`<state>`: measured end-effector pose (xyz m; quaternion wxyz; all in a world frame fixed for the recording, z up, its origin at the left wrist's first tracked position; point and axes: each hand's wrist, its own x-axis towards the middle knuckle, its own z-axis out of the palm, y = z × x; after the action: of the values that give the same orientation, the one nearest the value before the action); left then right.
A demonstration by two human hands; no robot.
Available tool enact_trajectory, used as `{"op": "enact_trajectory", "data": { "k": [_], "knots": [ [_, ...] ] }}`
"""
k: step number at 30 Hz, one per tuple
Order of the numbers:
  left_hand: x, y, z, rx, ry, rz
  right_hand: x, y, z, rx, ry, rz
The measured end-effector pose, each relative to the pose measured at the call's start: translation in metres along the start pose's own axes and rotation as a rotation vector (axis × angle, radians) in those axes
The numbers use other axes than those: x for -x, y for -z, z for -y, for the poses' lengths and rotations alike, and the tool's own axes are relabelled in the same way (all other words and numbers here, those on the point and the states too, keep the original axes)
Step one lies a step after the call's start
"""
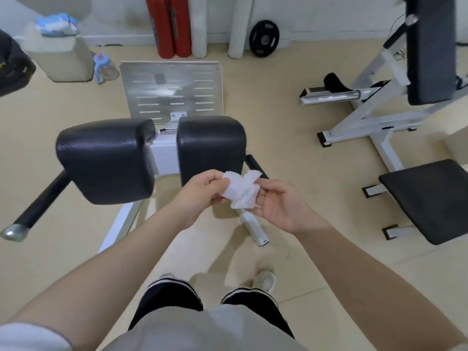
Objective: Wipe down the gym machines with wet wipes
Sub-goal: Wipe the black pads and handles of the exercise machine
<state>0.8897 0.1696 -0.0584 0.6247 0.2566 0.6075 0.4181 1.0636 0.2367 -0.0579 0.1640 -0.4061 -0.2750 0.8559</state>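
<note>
Holding the wipe (241, 190) bunched between both hands, left hand (200, 196) pinching one edge and right hand (281, 206) the other, just in front of the right pad (211, 145). I'd spread it flat first, then drag it across the pad in overlapping passes.

Bright even indoor light, soft floor shadows, wide-angle bending and blur at edges

We wear a white short sleeve (30, 335) above our bare left forearm, a beige top (202, 330), black shorts (169, 297) with white trim, and pale sneakers (264, 281) below our hands.
</note>
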Motion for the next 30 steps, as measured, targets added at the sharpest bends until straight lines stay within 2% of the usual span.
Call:
{"op": "enact_trajectory", "data": {
  "k": [2,5,7,15,18,20,22,23,26,28,30],
  "knots": [
    [-0.007,-0.026,-0.002,-0.097,-0.028,-0.079,0.004,0.028,0.018,0.021,-0.072,-0.03],
    [-0.019,-0.064,-0.001,-0.215,-0.066,-0.21,0.005,0.061,0.039,0.395,-0.07,-0.021],
    [-0.03,-0.087,0.004,-0.261,-0.074,-0.26,0.002,0.077,0.05,0.539,-0.053,-0.025],
    [-0.075,-0.128,0.011,-0.117,-0.031,-0.41,-0.035,0.111,0.062,0.862,-0.065,-0.053],
    [-0.095,-0.128,0.017,-0.24,-0.074,-0.419,-0.054,0.115,0.064,0.778,-0.051,-0.181],
    [-0.107,-0.128,0.021,-0.385,-0.156,-0.431,-0.07,0.114,0.067,0.607,-0.053,-0.261],
    [-0.115,-0.128,0.02,-0.443,-0.194,-0.383,-0.082,0.11,0.07,0.367,-0.062,-0.272],
    [-0.118,-0.127,0.019,-0.404,-0.183,-0.331,-0.088,0.109,0.072,0.293,-0.061,-0.257],
    [-0.13,-0.119,0.014,-0.128,-0.05,-0.194,-0.107,0.111,0.069,0.365,-0.057,-0.25],
    [-0.14,-0.112,0.018,0.001,0.007,-0.266,-0.125,0.116,0.065,0.421,-0.02,-0.301],
    [-0.149,-0.108,0.029,0.092,0.052,-0.403,-0.148,0.126,0.064,0.607,0.092,-0.392]
  ]
}}
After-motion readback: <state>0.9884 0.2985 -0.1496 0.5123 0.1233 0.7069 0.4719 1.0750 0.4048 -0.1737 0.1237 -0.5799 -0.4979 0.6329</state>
